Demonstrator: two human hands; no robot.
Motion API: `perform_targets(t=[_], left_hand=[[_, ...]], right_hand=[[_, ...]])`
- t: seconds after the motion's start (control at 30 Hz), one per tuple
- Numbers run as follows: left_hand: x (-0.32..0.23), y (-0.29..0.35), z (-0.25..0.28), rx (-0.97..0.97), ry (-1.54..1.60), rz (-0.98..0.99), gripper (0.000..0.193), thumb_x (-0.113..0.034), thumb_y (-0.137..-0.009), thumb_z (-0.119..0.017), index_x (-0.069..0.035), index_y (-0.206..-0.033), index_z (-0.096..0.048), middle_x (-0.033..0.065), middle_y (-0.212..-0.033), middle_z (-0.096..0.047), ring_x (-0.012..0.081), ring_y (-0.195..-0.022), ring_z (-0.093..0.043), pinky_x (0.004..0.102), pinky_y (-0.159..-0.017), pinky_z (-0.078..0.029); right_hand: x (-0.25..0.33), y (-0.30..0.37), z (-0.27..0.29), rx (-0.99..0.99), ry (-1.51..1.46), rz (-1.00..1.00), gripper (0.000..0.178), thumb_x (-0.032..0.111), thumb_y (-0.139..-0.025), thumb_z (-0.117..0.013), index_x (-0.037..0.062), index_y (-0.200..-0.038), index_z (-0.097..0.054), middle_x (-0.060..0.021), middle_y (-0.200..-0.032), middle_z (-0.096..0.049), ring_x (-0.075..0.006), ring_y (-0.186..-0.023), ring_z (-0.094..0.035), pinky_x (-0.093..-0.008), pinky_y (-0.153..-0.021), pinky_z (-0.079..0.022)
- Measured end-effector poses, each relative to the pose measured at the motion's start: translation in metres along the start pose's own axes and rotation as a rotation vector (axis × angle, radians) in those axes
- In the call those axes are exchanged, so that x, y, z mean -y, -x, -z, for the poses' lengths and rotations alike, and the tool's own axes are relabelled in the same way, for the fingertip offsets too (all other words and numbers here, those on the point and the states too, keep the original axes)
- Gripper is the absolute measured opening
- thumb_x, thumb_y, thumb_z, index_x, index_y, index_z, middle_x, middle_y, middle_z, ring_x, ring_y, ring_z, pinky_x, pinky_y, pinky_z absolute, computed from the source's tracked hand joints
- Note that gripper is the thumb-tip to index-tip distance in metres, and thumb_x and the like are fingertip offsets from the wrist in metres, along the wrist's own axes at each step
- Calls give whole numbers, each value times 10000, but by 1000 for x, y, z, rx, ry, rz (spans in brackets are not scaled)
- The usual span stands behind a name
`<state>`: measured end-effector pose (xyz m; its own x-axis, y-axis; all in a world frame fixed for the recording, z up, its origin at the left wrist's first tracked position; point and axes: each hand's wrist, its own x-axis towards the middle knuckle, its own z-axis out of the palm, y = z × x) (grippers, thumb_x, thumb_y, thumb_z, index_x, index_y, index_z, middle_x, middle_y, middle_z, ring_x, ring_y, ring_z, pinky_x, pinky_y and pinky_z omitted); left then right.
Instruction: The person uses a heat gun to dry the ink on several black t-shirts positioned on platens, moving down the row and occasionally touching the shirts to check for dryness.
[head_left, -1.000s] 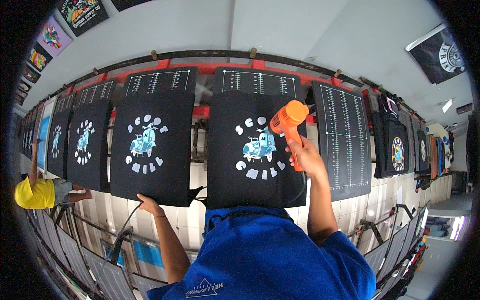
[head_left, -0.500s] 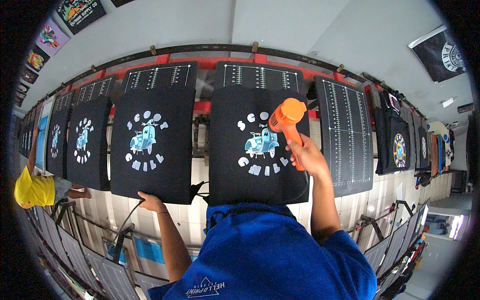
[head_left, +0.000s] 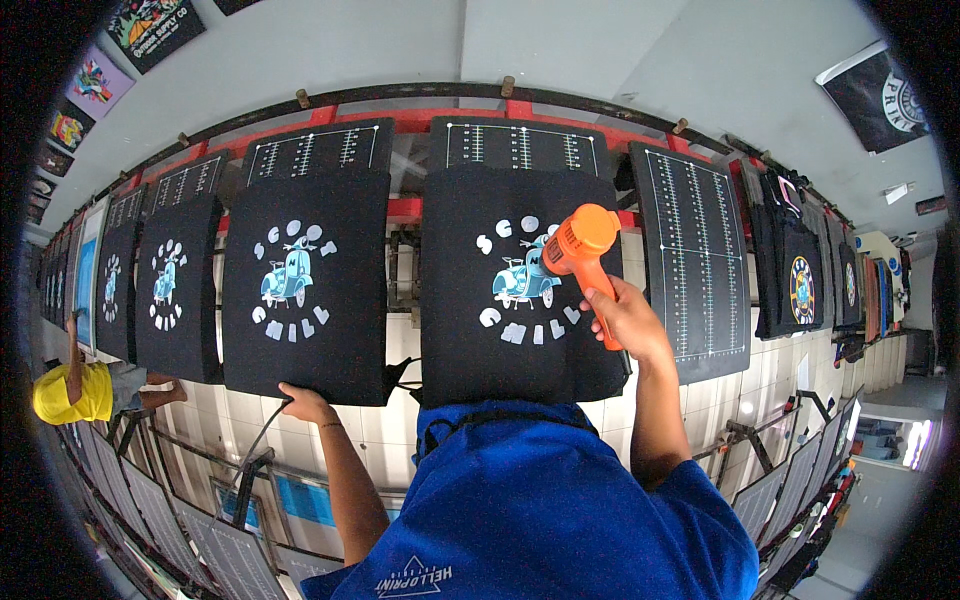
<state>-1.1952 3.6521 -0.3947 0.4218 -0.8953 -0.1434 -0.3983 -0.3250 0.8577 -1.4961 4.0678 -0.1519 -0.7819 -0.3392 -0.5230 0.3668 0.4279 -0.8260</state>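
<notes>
My right hand (head_left: 630, 322) is wrapped round the handle of an orange heat gun (head_left: 584, 240). The gun hangs over a black T-shirt (head_left: 455, 365) spread on a printing board, its head covering part of the right side of a pale blue scooter print (head_left: 522, 282) ringed by white letters. My left hand (head_left: 306, 404) is closed on a black cord (head_left: 262, 432) at the front edge of the neighbouring black T-shirt (head_left: 245, 345), which bears the same print. Whether its fingers also touch that shirt is hard to see.
Further boards with printed shirts run off to the left, where a person in a yellow top (head_left: 75, 392) works. On the right stand a bare dark board (head_left: 695, 265) with white ruled lines and several hanging shirts (head_left: 800, 270). Behind the boards runs a red and black rail (head_left: 410, 120).
My right hand and the heat gun have shifted a little right and down, so the gun now covers more of the print's right side. My left hand stays at the cord.
</notes>
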Motion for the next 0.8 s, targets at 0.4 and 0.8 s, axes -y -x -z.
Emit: perform_targets(t=[0.4, 0.8], left_hand=[[15, -13, -4, -7, 4, -2, 726, -507, -901, -551, 175, -1120, -427, 330, -1109, -570, 406, -989, -602, 451, -869, -484], [-6, 5, 1, -13, -34, 25, 695, -485, -919, -523, 169, -1135, -431, 357, -1115, -557, 443, -1021, -579, 468, -898, -459]], right_hand=[[-7, 13, 5, 36, -17, -17, 288, 230, -922, -577, -3, -1086, -538, -28, -829, -602, -76, -571, -531, -223, -477, -454], [-15, 25, 11, 67, -53, -29, 338, 266, -938, -574, 5, -1148, -534, -32, -868, -617, -73, -575, -534, -222, -502, -466]])
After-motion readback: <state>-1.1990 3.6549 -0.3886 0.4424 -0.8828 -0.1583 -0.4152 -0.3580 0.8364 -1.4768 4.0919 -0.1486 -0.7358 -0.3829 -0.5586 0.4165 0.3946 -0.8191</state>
